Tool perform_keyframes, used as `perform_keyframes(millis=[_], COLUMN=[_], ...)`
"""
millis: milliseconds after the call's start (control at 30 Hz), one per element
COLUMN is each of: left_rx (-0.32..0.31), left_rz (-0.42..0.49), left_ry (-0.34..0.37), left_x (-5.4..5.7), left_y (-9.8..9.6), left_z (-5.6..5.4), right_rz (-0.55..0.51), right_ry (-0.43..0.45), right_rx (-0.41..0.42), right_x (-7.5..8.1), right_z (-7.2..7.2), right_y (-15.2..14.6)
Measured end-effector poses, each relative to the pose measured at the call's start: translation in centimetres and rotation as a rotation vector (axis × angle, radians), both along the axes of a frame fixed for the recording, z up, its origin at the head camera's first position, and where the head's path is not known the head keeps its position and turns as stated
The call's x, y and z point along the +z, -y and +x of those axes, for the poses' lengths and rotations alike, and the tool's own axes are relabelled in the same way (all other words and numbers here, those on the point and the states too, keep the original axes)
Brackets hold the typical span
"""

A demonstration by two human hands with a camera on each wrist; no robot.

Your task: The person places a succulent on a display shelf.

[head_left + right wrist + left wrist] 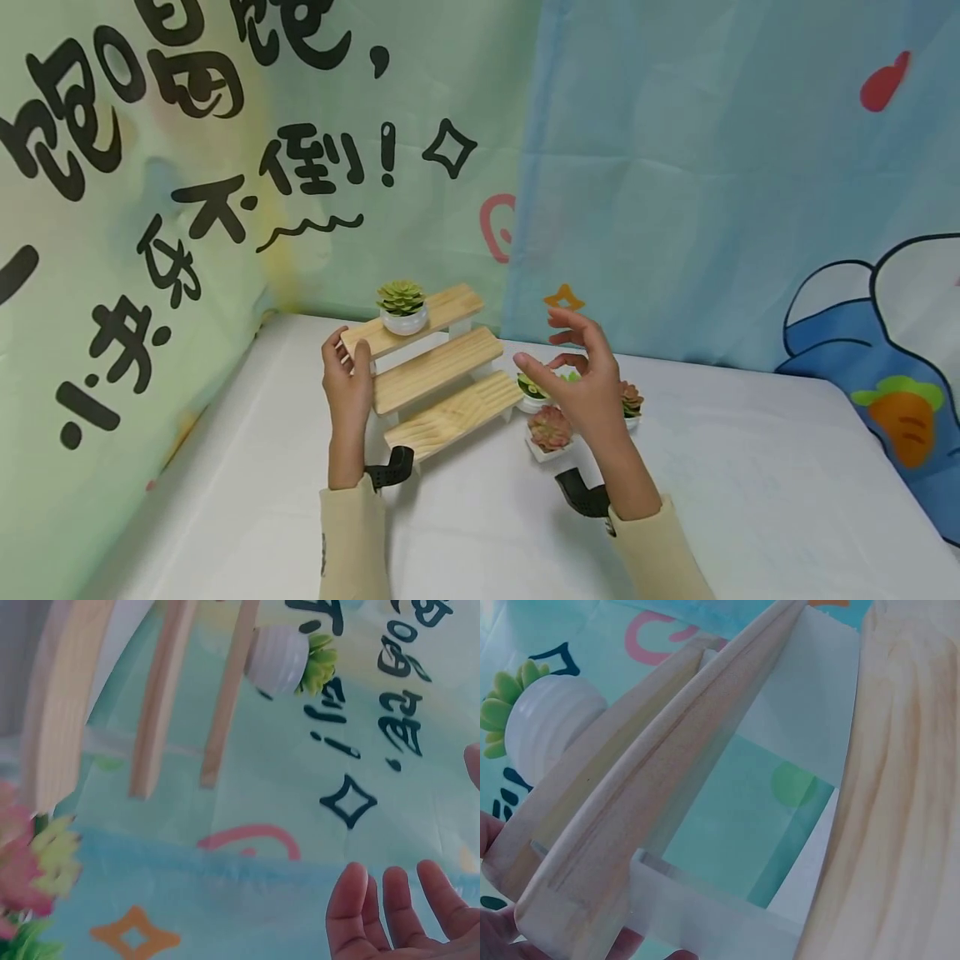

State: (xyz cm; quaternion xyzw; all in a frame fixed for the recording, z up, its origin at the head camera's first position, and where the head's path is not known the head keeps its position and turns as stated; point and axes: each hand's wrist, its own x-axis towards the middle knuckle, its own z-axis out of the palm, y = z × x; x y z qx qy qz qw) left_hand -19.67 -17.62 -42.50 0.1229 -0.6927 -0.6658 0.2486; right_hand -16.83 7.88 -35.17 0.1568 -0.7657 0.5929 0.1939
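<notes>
A three-tier wooden plant stand [442, 369] with white supports stands at an angle on the table. On its top tier, a green succulent in a round white pot [403, 310] sits left of the middle. My left hand [348, 387] grips the stand's left end, thumb in front; in the left wrist view, parts of its fingers show by the plank ends. Raised in the air right of the stand, my right hand [588, 387] has spread, slightly bent fingers and holds nothing. Below it are a reddish succulent in a square white pot [551, 433] and a green potted succulent [531, 393].
Another reddish-brown potted succulent [632, 402] is partly hidden behind my right hand. A white cloth covers the table [750, 467]. Printed fabric backdrops [675, 183] hang along the left and back edges.
</notes>
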Motion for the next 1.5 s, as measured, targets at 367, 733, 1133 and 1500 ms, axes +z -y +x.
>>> perform_keyframes(millis=[367,733,1133,1500], left_rx=[-0.006,0.003,0.0,-0.01], left_rz=[0.008,0.007,0.032,0.026], left_ry=[0.014,0.011,0.018,0.023], left_x=[0.2,0.5,0.6,0.5], left_y=[0.3,0.4,0.2,-0.3], left_z=[0.2,0.1,0.3,0.4], right_rz=[0.006,0.122,0.279,0.311], right_ry=[0.058,0.252,0.45,0.523], right_rx=[-0.136,-0.233,-0.225,-0.216], right_x=[-3.3,-7.2,-9.6,-10.4], right_z=[2.1,3.0,3.4,3.0], right_y=[-1.5,-2.6,-2.7,-3.6])
